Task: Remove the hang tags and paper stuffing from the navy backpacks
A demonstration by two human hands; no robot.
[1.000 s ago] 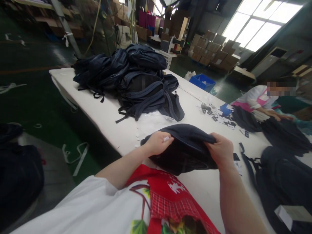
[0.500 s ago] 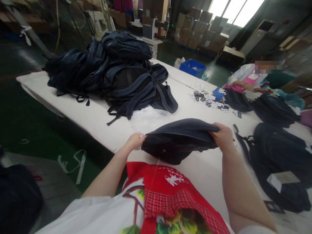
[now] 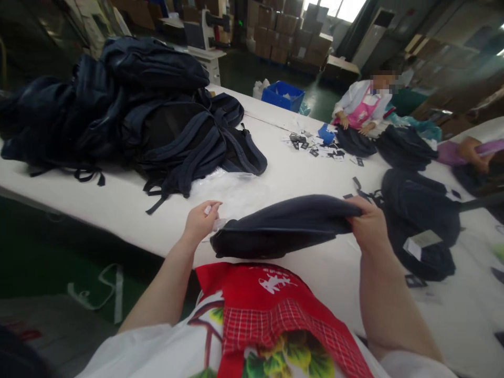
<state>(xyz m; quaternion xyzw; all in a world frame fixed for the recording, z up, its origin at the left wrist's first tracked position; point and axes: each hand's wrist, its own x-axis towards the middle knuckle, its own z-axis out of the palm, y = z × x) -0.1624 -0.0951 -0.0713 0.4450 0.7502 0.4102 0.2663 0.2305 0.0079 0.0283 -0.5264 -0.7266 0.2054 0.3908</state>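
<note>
On the table (image 3: 291, 176), one dark bag (image 3: 283, 227); right hand (image 3: 368, 228) fingers clench it; left hand (image 3: 200, 223) fingers' grasp unclear.

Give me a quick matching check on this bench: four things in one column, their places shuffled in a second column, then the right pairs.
Things:
1. dark bag
2. pile of backpacks
3. blue crate
4. small tags

Places:
A. beyond the far edge of the table
B. scattered on the table top, in front of the person in pink
C. gripped at one end by the right hand
D. heaped at the table's far left

Pairs: 1-C, 2-D, 3-A, 4-B.
</note>
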